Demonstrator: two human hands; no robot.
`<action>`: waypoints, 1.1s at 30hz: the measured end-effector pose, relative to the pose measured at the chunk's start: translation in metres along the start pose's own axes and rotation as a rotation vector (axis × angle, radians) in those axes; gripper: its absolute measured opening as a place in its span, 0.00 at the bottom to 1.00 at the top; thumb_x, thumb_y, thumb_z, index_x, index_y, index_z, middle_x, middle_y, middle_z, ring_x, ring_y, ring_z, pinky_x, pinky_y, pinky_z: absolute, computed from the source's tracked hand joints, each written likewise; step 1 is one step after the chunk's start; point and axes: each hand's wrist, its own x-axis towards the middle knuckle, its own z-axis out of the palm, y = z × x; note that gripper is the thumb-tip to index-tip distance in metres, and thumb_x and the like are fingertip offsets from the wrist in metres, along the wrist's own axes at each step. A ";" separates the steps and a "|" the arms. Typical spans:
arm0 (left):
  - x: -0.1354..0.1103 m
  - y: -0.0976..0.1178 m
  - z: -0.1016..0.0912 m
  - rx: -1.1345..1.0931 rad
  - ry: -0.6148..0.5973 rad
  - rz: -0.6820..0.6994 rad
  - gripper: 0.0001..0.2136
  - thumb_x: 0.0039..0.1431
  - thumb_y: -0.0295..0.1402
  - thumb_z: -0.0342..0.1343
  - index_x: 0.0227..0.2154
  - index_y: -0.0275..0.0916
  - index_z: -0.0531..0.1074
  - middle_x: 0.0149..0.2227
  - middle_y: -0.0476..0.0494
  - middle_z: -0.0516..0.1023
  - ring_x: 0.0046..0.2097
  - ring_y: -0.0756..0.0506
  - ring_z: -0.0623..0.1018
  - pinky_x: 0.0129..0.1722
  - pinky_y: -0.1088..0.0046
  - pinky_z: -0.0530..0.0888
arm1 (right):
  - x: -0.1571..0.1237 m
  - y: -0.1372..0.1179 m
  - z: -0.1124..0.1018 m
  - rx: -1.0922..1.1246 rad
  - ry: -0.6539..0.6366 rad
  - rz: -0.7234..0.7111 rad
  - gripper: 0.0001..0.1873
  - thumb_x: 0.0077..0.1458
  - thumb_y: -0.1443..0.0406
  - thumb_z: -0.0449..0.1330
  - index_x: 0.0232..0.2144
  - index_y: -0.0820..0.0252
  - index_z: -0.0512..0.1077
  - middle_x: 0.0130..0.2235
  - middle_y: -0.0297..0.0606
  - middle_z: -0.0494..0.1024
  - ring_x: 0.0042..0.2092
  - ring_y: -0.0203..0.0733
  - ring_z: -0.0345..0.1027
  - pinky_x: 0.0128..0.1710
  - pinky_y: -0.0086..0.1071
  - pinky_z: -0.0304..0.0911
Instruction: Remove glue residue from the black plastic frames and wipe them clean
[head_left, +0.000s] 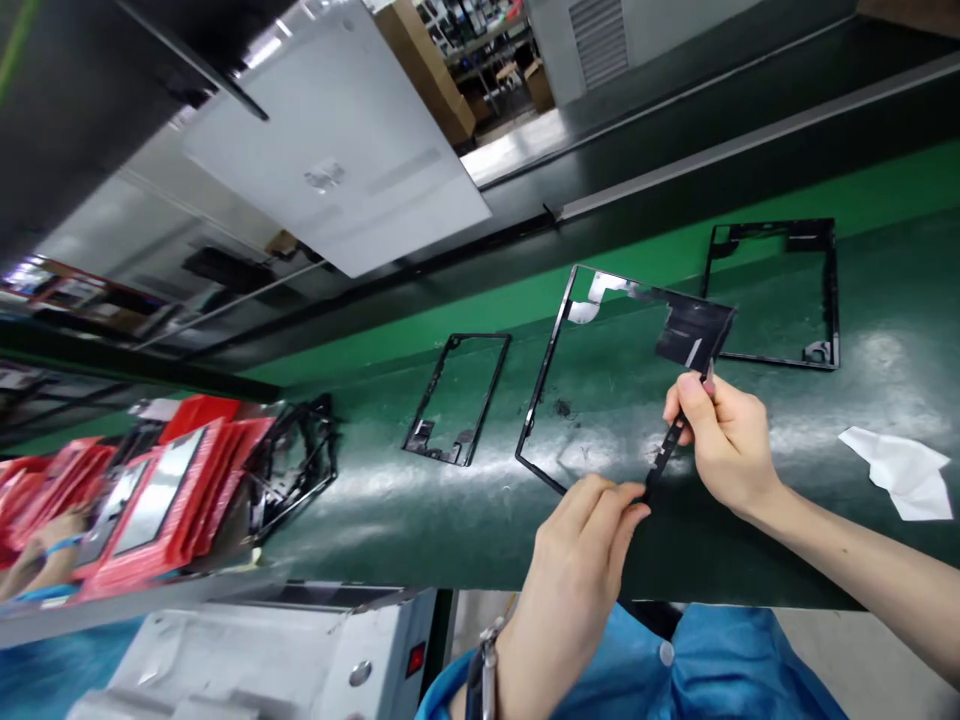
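Observation:
A thin black rectangular frame (549, 350), like a tablet's mid-frame, is held tilted above the green bench. My left hand (581, 560) pinches its near corner, fingers closed on the edge. Closed around its right side is my right hand (724, 435), thumb on top; a small pinkish bit shows by the fingertips, too small to name. Inside the held frame, a dark panel (686, 330) fills the far right corner and a silvery piece (592, 300) the far left. Similar black frames lie flat on the bench, one on the left (491, 400) and one on the right (832, 290).
A crumpled white cloth or paper (900, 470) lies at the right. Black frames (296, 460) are piled at the left beside red-wrapped panels (202, 480), where another person's hand (56, 545) rests. A white machine (360, 650) stands at the bench's front edge; a white board (337, 150) hangs overhead.

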 end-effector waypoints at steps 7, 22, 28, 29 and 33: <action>-0.001 0.005 -0.035 -0.090 -0.155 -0.032 0.05 0.73 0.24 0.56 0.43 0.42 0.72 0.38 0.48 0.77 0.36 0.50 0.78 0.37 0.78 0.76 | 0.007 0.003 -0.001 0.076 0.074 0.110 0.33 0.67 0.36 0.58 0.26 0.56 0.71 0.26 0.35 0.71 0.24 0.35 0.62 0.23 0.31 0.61; 0.007 -0.002 -0.026 -0.128 0.076 0.039 0.05 0.70 0.25 0.62 0.41 0.42 0.75 0.36 0.49 0.80 0.37 0.50 0.78 0.37 0.76 0.75 | 0.006 0.004 0.001 0.218 0.097 0.205 0.32 0.65 0.36 0.61 0.27 0.56 0.71 0.23 0.33 0.67 0.23 0.35 0.61 0.22 0.31 0.56; 0.003 -0.022 -0.041 -0.038 0.192 -0.015 0.05 0.71 0.24 0.59 0.40 0.41 0.72 0.35 0.49 0.76 0.37 0.50 0.75 0.37 0.74 0.72 | 0.008 0.003 0.000 0.166 0.126 0.211 0.33 0.63 0.35 0.62 0.25 0.56 0.72 0.23 0.34 0.69 0.22 0.35 0.60 0.22 0.32 0.58; 0.001 -0.031 -0.045 -0.005 0.232 -0.049 0.05 0.73 0.25 0.56 0.39 0.41 0.71 0.35 0.49 0.74 0.37 0.49 0.74 0.37 0.73 0.71 | 0.008 0.003 -0.001 0.160 0.132 0.206 0.33 0.63 0.35 0.62 0.25 0.56 0.72 0.23 0.34 0.69 0.22 0.35 0.61 0.22 0.32 0.58; -0.004 -0.077 -0.055 0.220 0.280 -0.169 0.13 0.78 0.29 0.46 0.33 0.41 0.66 0.30 0.51 0.66 0.30 0.49 0.67 0.32 0.71 0.65 | 0.008 0.001 -0.001 0.135 0.146 0.184 0.32 0.65 0.37 0.62 0.25 0.56 0.72 0.23 0.33 0.68 0.22 0.35 0.61 0.22 0.32 0.59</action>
